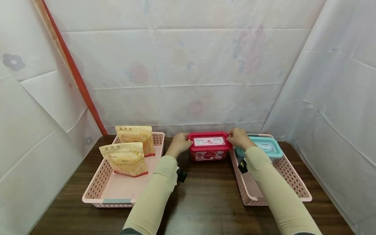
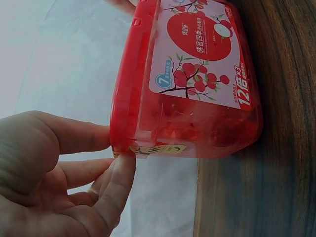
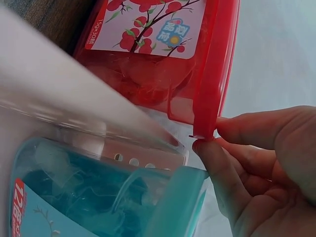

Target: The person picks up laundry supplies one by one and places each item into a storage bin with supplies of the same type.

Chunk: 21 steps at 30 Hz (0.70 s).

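A red laundry pod box (image 1: 209, 146) with a lidded top and a cherry-print label stands at the back of the table, between two pink baskets. My left hand (image 1: 179, 144) pinches the left end of its lid rim between thumb and fingers, seen closely in the left wrist view, where the box (image 2: 197, 74) shows pods through its clear wall. At the opposite end, my right hand (image 1: 239, 138) pinches the lid's corner; the right wrist view shows thumb and forefinger (image 3: 217, 158) there. Beside that hand, a teal-lidded pod box (image 1: 268, 147) sits in the right basket.
The left pink basket (image 1: 94, 182) holds two yellow pouches (image 1: 126, 160), standing one behind the other. The right pink basket (image 1: 305, 197) has its left wall close to the red box. Dark wooden table (image 1: 205, 202) lies in front; white cloth (image 1: 188, 65) hangs behind and at both sides.
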Motion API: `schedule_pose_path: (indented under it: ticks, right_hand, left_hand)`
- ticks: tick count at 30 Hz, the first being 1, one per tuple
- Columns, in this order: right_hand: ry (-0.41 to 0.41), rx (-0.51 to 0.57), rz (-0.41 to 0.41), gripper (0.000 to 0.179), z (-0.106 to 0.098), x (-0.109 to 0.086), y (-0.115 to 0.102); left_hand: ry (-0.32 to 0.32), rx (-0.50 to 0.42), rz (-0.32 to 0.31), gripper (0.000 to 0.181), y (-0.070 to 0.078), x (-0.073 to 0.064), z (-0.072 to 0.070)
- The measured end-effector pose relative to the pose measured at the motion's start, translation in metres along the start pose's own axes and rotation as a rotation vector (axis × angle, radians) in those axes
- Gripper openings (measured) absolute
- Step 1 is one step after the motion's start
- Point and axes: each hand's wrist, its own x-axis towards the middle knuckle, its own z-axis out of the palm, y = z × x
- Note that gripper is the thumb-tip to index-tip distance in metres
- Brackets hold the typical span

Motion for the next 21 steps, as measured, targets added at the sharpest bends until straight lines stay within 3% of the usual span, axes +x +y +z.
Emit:
schedule_pose_path:
  ticks: [8,21]
  right_hand:
    - [-0.004,-0.012,-0.024,0.036,0.002,0.0,0.002]
    - [-0.062,0.086,-0.033,0.037,0.001,-0.013,-0.003]
  left_hand:
    - [-0.024,0.026,-0.011,0.028,0.001,0.0,-0.003]
    - [-0.086,0.073,-0.006,0.011,-0.003,-0.009,-0.018]
